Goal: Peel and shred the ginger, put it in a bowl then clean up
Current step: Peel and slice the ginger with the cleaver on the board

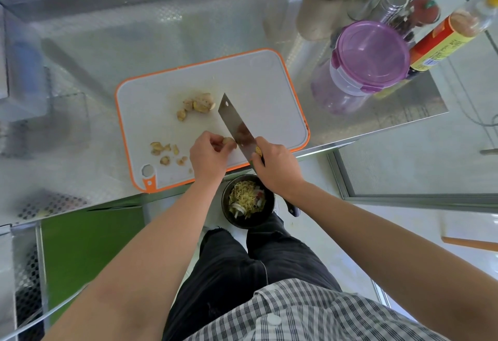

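Your left hand (208,156) is pinching a small ginger piece (228,141) over the near edge of the cutting board (269,92). Your right hand (277,164) has its fingers wrapped round the cleaver (234,125) right where blade meets handle, the blade slanting across the board and touching that piece. More ginger chunks (200,103) sit mid-board, and peel scraps (164,152) are scattered by its near-left corner. Just below the board's near edge there's a dark bowl (269,215) holding shredded ginger (246,195). Off the board's far-right corner stands a purple-lidded container (373,54).
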`<state>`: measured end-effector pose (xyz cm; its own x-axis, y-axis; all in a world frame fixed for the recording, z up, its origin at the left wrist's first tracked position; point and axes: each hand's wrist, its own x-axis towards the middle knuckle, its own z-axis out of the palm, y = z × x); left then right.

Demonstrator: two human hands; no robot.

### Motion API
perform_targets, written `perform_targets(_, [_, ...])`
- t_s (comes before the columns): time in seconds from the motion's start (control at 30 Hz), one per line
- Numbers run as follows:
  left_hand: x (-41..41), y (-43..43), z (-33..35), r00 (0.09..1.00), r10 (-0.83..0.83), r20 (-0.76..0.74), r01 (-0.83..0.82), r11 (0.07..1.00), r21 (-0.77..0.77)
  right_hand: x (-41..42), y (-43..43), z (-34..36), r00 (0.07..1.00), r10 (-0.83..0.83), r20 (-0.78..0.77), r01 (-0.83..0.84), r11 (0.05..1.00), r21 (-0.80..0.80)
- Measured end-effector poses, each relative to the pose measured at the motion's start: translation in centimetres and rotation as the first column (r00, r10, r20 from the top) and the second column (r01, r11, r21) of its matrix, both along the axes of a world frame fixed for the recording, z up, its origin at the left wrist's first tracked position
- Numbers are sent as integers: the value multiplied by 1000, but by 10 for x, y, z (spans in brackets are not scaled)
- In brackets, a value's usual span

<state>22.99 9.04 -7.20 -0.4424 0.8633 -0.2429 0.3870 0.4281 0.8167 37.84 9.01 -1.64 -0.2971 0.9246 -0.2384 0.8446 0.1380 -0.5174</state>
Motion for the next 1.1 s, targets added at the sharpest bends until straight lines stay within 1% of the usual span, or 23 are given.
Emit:
perform_targets(0.3, [-2, -3, 2, 1000, -20, 11, 20, 1000, 13, -1, 4, 4, 999, 41, 31, -41, 999, -32])
perform_targets(0.43, [-2, -3, 2, 999, -36, -16, 36, 999, 23, -10, 6, -1, 988, 75, 133, -71, 997, -31])
perform_targets(0.5, [-2, -5, 2, 998, -57, -27, 58, 998, 35, -14, 6, -5, 984, 78, 158, -75, 997, -25])
perform_targets(0.63, [-6, -6, 3, 985, -147, -85, 153, 986, 60, -12, 8, -8, 989, 46, 141, -44, 999, -14])
perform_targets(0.67, [-8, -7, 2, 985, -139, -98, 146, 987, 67, -10, 9, -8, 993, 17, 120, -16, 1000, -10])
perform_targets(0.73, [-10, -8, 0, 994, -68, -87, 75, 994, 81, -6, 11, -5, 997, -18, 69, 18, 1000, -4])
perform_targets(0.8, [-7, -8, 1, 998, -3, -60, 9, 996, 90, -5, 10, -1, 999, 11, 42, -11, 1000, -7])
perform_targets(0.93, [2, -7, 5, 998, 32, -50, -28, 997, 71, -6, 7, 3, 995, 76, 60, -76, 997, -5])
perform_targets(1.1, [3, -7, 1, 997, 26, -79, -24, 999, 31, -6, 4, 2, 991, 88, 97, -89, 996, -1])
